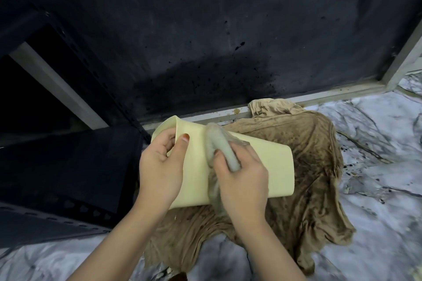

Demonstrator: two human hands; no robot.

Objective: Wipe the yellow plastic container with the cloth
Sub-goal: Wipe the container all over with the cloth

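Note:
The pale yellow plastic container [269, 166] lies on its side in the middle of the view, mouth to the upper left, base to the right. My left hand [159, 166] grips its rim, thumb on the outer wall and fingers inside the mouth. My right hand [242, 180] is closed on a bunched grey cloth [221, 143] pressed against the container's outer wall near its middle. The cloth looks blurred. Part of the cloth hangs down beneath my right palm.
A stained brown cloth [308, 166] is spread under the container on a marbled white-grey surface [376, 189]. A dark spattered panel [205, 29] in a grey frame [319, 94] stands behind. A black perforated rack [57, 178] sits to the left.

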